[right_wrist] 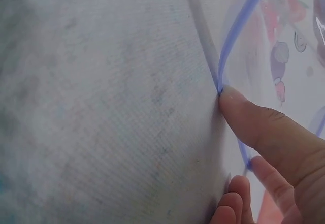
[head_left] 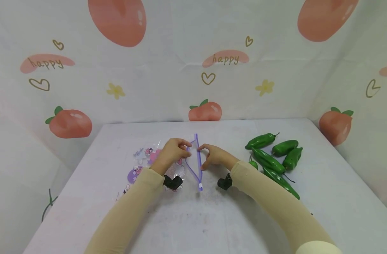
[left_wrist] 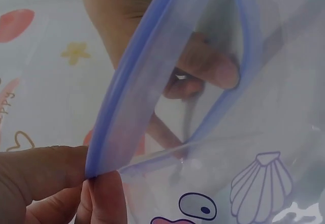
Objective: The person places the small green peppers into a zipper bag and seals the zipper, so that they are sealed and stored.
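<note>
A clear zip bag (head_left: 176, 170) with purple zip strips and cartoon prints lies left of centre, its mouth parted toward the right. My left hand (head_left: 173, 152) pinches one strip between thumb and fingers, as the left wrist view shows close up. On the opposite strip, my right hand (head_left: 215, 155) rests its thumb and index fingertips at two separate spots, the rest of its fingers bent beneath. The right thumb (right_wrist: 254, 120) presses where that strip bends. A white slider (head_left: 200, 186) sits at the near end of the zip.
Several green peppers (head_left: 268, 160) lie on the right side of the white table (head_left: 193, 225), some partly behind the right sleeve. A printed cloth (head_left: 168, 88) hangs behind the table and along its sides. Each wrist carries a black strap mount.
</note>
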`<state>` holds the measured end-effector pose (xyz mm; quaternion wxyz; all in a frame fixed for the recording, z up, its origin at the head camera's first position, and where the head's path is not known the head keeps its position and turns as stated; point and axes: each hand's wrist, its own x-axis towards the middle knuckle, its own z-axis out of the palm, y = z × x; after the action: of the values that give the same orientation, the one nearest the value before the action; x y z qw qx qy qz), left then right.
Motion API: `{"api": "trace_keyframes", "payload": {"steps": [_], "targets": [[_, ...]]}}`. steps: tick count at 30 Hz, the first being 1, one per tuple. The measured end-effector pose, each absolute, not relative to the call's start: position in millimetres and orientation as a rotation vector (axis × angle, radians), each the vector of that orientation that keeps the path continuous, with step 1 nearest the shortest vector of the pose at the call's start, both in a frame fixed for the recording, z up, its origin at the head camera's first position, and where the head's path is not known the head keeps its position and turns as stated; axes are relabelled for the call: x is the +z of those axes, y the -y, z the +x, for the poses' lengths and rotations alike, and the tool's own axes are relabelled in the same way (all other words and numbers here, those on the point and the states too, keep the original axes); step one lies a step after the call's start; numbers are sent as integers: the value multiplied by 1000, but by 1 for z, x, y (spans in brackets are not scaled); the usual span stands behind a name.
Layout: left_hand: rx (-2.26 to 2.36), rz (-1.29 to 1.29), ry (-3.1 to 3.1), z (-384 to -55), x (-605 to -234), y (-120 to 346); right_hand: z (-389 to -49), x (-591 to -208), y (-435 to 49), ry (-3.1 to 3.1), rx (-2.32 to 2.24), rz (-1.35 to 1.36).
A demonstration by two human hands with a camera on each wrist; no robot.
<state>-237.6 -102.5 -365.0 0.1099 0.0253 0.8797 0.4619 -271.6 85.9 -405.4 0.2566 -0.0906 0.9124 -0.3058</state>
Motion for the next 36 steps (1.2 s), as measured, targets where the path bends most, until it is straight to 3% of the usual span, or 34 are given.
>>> {"api": "trace_keyframes", "payload": {"steps": [13, 36], "targets": [[1359, 41, -2577, -239, -367, 102, -270, -396, -92, -2355, -928, -362], [1394, -10, -2562, -234, -366, 98, -254, -346, -128, -2270, -1208, -479]]}}
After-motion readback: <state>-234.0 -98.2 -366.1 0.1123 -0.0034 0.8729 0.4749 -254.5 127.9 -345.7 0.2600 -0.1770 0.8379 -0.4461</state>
